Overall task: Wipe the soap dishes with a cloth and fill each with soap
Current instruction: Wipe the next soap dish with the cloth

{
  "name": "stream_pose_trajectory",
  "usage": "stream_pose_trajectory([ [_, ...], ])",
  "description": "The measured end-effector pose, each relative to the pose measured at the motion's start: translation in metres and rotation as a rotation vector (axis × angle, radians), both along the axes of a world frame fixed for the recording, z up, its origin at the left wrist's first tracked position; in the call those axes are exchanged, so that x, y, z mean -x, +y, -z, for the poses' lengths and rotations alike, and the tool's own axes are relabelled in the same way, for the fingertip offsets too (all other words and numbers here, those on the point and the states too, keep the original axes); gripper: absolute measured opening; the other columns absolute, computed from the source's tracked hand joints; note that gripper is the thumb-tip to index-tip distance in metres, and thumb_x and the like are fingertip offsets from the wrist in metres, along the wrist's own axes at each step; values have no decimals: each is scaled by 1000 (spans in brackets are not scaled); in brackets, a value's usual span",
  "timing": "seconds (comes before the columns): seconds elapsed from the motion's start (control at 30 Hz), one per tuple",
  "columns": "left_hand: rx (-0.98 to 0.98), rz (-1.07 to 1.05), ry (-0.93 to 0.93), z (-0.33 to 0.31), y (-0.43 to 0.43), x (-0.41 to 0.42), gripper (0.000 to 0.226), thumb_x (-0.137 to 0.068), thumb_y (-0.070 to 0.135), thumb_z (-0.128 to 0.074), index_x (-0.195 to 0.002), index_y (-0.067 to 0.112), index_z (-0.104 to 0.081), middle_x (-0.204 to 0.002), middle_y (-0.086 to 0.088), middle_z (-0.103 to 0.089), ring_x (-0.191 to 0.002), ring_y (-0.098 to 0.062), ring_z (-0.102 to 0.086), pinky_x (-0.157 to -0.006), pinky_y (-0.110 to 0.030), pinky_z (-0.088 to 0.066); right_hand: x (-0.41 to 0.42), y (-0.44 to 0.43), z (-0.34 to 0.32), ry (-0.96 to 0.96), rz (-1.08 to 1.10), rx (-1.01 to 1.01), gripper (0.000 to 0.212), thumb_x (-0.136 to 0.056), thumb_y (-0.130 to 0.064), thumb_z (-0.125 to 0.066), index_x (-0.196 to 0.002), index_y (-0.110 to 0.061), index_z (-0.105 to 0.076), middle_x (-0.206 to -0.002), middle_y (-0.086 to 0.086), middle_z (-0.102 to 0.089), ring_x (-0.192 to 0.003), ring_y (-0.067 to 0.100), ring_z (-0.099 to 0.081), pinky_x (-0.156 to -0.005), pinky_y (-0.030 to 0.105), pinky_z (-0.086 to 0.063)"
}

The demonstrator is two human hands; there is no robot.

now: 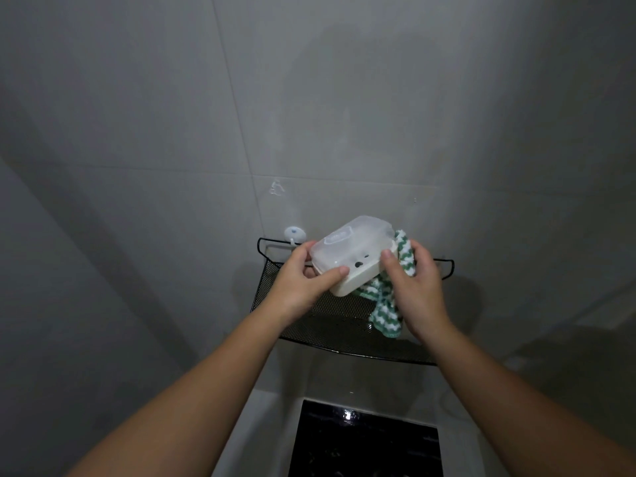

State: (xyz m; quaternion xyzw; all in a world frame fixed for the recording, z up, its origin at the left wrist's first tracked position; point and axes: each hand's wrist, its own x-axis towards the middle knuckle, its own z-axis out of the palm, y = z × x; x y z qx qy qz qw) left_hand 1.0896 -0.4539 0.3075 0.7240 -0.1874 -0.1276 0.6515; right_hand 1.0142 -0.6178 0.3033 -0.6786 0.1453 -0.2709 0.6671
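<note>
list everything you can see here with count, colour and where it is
soap dish: one, white base with a translucent lid, closed, tilted, held in front of the shelf
cloth: one, green and white zigzag, under the right palm against the dish's right end, its tail hanging toward the shelf
shelf: one, black wire mesh, fixed to the wall, behind and below the dish
hook: one, white with a blue dot, on the wall at the shelf's upper left corner
wall: grey tiles, filling the background
dark glossy surface: one, black, bottom centre below the shelf
left hand: one, gripping the dish's left end
right hand: one, holding cloth and dish
</note>
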Motion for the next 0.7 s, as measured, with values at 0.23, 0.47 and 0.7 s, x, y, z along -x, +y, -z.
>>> stream_pose_trajectory([
  [0.23, 41, -115, 55, -6, -6, -2, 58, -78, 75, -46, -108, 26, -55, -102, -7, -69, -89, -30, -68, -80, -46, -55, 1, -1, 7, -2, -18, -141, 45, -76, -10, -77, -111, -30, -56, -106, 3, -69, -97, 21, -68, -84, 47, -56],
  [0.47, 59, -186, 234, -14, -7, -7, 54, -95, 58, -30, -110, 14, -58, -93, -7, -70, -70, -21, -69, -63, -37, -58, 3, -3, 5, 17, -48, -242, 49, -75, -1, -74, -113, -26, -57, -105, 6, -69, -94, 27, -69, -82, 54, -55],
  [0.7, 128, -172, 266, -5, -8, -8, 8, -95, 9, -54, -97, 17, -55, -95, -6, -69, -80, -21, -65, -75, -39, -53, 5, -6, 7, 13, -34, -325, 53, -74, 2, -73, -121, -16, -57, -105, 13, -70, -94, 34, -68, -81, 59, -53],
])
